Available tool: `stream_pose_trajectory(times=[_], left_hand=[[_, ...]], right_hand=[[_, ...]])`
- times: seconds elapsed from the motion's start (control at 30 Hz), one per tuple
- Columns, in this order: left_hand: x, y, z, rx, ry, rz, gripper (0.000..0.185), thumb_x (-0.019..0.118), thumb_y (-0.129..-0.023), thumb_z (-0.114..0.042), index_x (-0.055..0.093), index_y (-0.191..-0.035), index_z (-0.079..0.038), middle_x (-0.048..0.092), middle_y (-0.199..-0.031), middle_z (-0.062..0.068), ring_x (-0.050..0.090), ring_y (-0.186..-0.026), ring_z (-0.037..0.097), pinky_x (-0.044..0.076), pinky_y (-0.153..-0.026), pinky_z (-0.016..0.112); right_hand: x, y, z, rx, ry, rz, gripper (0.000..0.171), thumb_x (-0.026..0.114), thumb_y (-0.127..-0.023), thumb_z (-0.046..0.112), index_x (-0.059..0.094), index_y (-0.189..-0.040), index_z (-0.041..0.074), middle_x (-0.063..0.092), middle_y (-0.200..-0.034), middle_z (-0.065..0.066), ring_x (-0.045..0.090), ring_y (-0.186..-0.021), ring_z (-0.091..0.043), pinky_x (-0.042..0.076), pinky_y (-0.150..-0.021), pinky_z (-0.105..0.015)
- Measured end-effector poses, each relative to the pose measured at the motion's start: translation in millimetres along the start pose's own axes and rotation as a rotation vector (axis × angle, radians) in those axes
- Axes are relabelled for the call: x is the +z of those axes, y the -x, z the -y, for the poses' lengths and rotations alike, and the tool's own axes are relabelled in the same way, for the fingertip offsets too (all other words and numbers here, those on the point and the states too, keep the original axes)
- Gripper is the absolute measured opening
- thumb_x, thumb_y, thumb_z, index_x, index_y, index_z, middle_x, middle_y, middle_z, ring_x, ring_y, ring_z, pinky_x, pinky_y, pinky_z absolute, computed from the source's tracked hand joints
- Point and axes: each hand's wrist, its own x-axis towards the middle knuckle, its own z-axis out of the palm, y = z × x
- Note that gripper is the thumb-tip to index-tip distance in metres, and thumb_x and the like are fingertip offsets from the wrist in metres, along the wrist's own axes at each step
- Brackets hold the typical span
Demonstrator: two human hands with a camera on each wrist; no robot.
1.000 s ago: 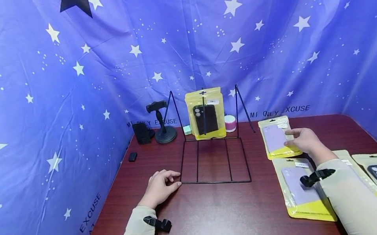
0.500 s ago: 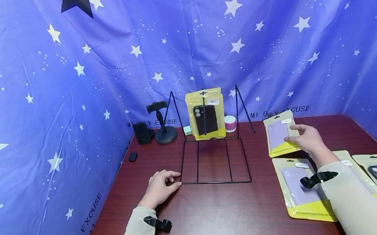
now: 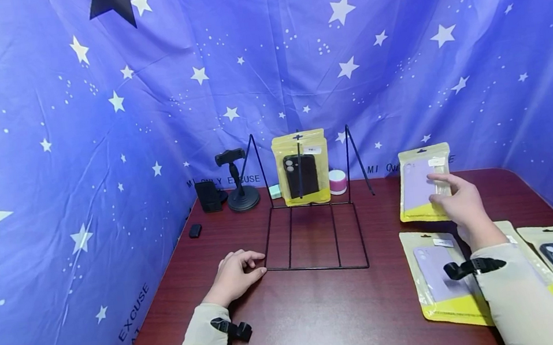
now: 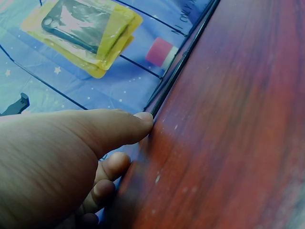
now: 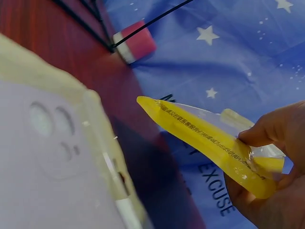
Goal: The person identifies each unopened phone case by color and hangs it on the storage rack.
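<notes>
Both hands are at work: the right hand (image 3: pixel 462 207) pinches a yellow-edged plastic pouch with a lilac phone case (image 3: pixel 422 183), lifted off the dark red wooden table (image 3: pixel 322 318) and tilted up, apparently to face the black wire display rack (image 3: pixel 313 232). The left hand (image 3: pixel 234 274) rests with relaxed fingers at the rack's front corner, likely steadying it. A similar pouch with a black case (image 3: pixel 302 168) hangs on the rack already; more pouches (image 3: pixel 435 283) lie below the right forearm.

At right of centre my right hand (image 3: pixel 461 203) pinches a yellow packet (image 3: pixel 422 183) clear of the table (image 3: pixel 322 318), while my left hand (image 3: pixel 234 272) rests by the wire rack (image 3: pixel 313 237).
</notes>
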Motion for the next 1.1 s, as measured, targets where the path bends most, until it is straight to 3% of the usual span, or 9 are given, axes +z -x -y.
stream_pose_trajectory(times=[0.07, 0.17, 0.27, 0.37, 0.53, 0.67, 0.8, 0.93, 1.1], left_hand=[[-0.1, 0.2, -0.2, -0.001, 0.002, 0.001, 0.029, 0.087, -0.088, -0.032, 0.079, -0.116, -0.029, 0.058, -0.085, -0.012, 0.052, -0.083, 0.009, 0.036, -0.095, 0.045], [0.2, 0.5, 0.1, -0.004, 0.008, -0.001, 0.029, 0.087, -0.088, -0.031, 0.079, -0.115, -0.029, 0.058, -0.085, -0.012, 0.053, -0.084, 0.01, 0.036, -0.101, 0.048], [0.7, 0.6, 0.8, -0.01, 0.012, -0.004, 0.029, 0.087, -0.088, -0.031, 0.079, -0.115, -0.03, 0.057, -0.084, -0.013, 0.052, -0.085, 0.01, 0.033, -0.11, 0.051], [1.2, 0.6, 1.3, -0.015, 0.011, -0.006, 0.029, 0.087, -0.088, -0.031, 0.078, -0.115, -0.031, 0.056, -0.084, -0.014, 0.052, -0.086, 0.009, 0.032, -0.113, 0.052], [1.9, 0.2, 2.1, -0.012, 0.011, -0.006, 0.029, 0.087, -0.088, -0.031, 0.079, -0.115, -0.031, 0.056, -0.084, -0.015, 0.052, -0.085, 0.009, 0.035, -0.103, 0.049], [1.7, -0.3, 1.8, -0.007, 0.014, -0.009, 0.028, 0.087, -0.087, -0.031, 0.079, -0.115, -0.031, 0.057, -0.084, -0.014, 0.052, -0.085, 0.01, 0.035, -0.102, 0.048], [1.7, -0.1, 1.5, -0.004, 0.011, -0.011, 0.028, 0.087, -0.087, -0.031, 0.079, -0.114, -0.031, 0.057, -0.084, -0.014, 0.051, -0.085, 0.01, 0.035, -0.093, 0.044], [2.6, 0.0, 2.5, -0.006, 0.004, -0.01, 0.028, 0.087, -0.087, -0.032, 0.079, -0.114, -0.031, 0.057, -0.084, -0.014, 0.051, -0.085, 0.01, 0.034, -0.088, 0.041], [2.6, -0.2, 2.7, -0.003, 0.011, -0.015, 0.028, 0.088, -0.087, -0.031, 0.079, -0.114, -0.031, 0.057, -0.084, -0.014, 0.051, -0.085, 0.011, 0.034, -0.087, 0.041]], right_hand=[[-3.0, 2.2, 5.7, -0.033, 0.03, -0.02, 0.059, 0.068, -0.095, 0.002, 0.056, -0.152, 0.012, 0.043, -0.159, -0.02, 0.052, -0.114, -0.021, 0.045, -0.066, -0.02], [-7.3, 5.2, 14.5, -0.103, 0.079, -0.05, 0.059, 0.069, -0.095, 0.002, 0.055, -0.152, 0.011, 0.048, -0.155, -0.022, 0.047, -0.125, -0.024, 0.042, -0.074, -0.015], [-10.6, 7.5, 23.6, -0.167, 0.062, -0.075, 0.063, 0.07, -0.093, -0.002, 0.054, -0.153, 0.01, 0.053, -0.147, -0.025, 0.058, -0.107, -0.016, 0.045, -0.074, -0.012], [-14.3, 9.7, 33.4, -0.219, -0.004, -0.087, 0.07, 0.07, -0.09, -0.008, 0.052, -0.155, 0.011, 0.052, -0.146, -0.022, 0.058, -0.096, -0.003, 0.049, -0.071, -0.012], [-23.5, 17.0, 52.1, -0.29, -0.084, -0.086, 0.081, 0.072, -0.085, -0.014, 0.048, -0.157, 0.013, 0.051, -0.138, -0.005, 0.06, -0.093, -0.001, 0.052, -0.069, -0.013], [-31.3, 24.6, 66.9, -0.297, -0.059, -0.091, 0.089, 0.077, -0.084, -0.011, 0.045, -0.16, 0.022, 0.049, -0.126, 0.007, 0.06, -0.088, -0.002, 0.054, -0.065, -0.016], [-35.5, 33.4, 80.1, -0.31, -0.052, -0.088, 0.096, 0.079, -0.083, -0.009, 0.04, -0.162, 0.028, 0.046, -0.125, 0.01, 0.059, -0.091, -0.005, 0.055, -0.065, -0.017], [-37.3, 41.1, 91.4, -0.364, -0.087, -0.09, 0.098, 0.078, -0.081, -0.014, 0.039, -0.162, 0.025, 0.047, -0.126, 0.008, 0.06, -0.092, -0.007, 0.055, -0.067, -0.016], [-40.5, 47.1, 101.8, -0.394, -0.118, -0.178, 0.085, 0.079, -0.082, -0.011, 0.05, -0.156, 0.019, 0.052, -0.133, 0.008, 0.058, -0.101, -0.008, 0.051, -0.073, -0.011]])
